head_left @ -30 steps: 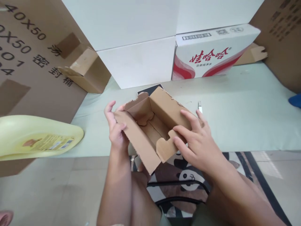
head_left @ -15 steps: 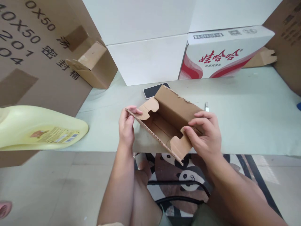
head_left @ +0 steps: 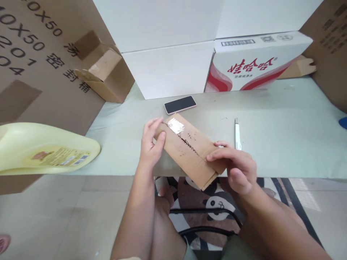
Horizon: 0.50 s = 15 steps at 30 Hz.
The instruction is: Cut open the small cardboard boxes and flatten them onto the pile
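Loosely open, the right hand point(head_left: 242, 164) touches an oblong, ragged-seamed cardboard box point(head_left: 188, 153) the left hand point(head_left: 151, 142) pinches.

From here I see a tabletop point(head_left: 271, 126) with a pale green cloth point(head_left: 279, 159). White boxes point(head_left: 168, 72) stand like a wall along its back edge, with big brown cardboard point(head_left: 16, 103) at its left and right ends. Below its front edge are light floor tiles point(head_left: 67, 216), a panda mat point(head_left: 217, 204), black bars point(head_left: 195, 210) and bright light point(head_left: 307, 195).

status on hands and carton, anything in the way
Left hand gripping small carton; right hand touching it. Carton's seam faces up. White tool just beyond right hand, nothing blocking carton.
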Tool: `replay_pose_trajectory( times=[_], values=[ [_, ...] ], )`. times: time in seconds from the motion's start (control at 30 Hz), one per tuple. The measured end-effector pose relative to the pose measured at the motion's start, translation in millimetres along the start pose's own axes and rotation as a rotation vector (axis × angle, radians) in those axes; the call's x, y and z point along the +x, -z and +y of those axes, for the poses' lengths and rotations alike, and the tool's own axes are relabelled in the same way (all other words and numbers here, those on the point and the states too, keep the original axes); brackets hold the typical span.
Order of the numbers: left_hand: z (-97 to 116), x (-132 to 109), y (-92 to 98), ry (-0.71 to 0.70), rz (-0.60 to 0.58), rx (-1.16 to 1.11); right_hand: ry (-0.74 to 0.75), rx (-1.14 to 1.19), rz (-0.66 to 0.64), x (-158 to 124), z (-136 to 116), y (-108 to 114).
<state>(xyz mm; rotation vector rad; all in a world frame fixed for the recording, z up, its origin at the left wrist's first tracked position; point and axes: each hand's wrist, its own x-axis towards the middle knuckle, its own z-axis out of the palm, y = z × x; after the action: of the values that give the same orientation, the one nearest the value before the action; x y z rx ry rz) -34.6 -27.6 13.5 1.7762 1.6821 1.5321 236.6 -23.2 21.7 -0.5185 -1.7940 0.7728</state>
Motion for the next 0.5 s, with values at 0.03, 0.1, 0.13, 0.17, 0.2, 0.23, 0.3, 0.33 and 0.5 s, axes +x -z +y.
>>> replay_pose_trajectory(
  times=[0.03, 0.1, 0.13, 0.17, 0.2, 0.23, 0.3, 0.33, 0.5],
  values=[
    [1.4, 0.1, 0.3, -0.035, -0.038, 0.049, -0.005, -0.022, -0.041, 1.5, -1.3, 2.0],
    [4.2, 0.5, 1.1, -0.063, -0.093, 0.133, -0.014, -0.023, -0.081, 3.9, -2.8, 4.4],
    [5.1, 0.7, 1.7, -0.056, -0.109, 0.161, -0.032, -0.006, -0.06, 4.2, -2.4, 4.7],
    [5.5, 1.1, 2.6, -0.039, -0.118, 0.174, -0.065, 0.009, -0.004, 3.7, -0.9, 4.5],
    [5.0, 1.5, 4.0, -0.015, -0.118, 0.173, -0.119, 0.015, 0.081, 2.5, 1.6, 4.1],
    [3.7, 2.1, 5.9, 0.012, -0.104, 0.158, -0.197, 0.008, 0.173, 1.0, 5.2, 3.5],
    [-1.8, 3.7, 11.1, 0.084, -0.024, 0.099, -0.412, -0.041, 0.298, -2.3, 14.3, 2.6],
    [-5.6, 4.7, 14.1, 0.128, 0.043, 0.059, -0.529, -0.059, 0.302, -3.6, 19.0, 2.1],
    [-21.2, 7.8, 21.5, 0.304, 0.302, -0.135, -0.775, 0.258, -0.011, -5.8, 30.4, -3.1]
  ],
)
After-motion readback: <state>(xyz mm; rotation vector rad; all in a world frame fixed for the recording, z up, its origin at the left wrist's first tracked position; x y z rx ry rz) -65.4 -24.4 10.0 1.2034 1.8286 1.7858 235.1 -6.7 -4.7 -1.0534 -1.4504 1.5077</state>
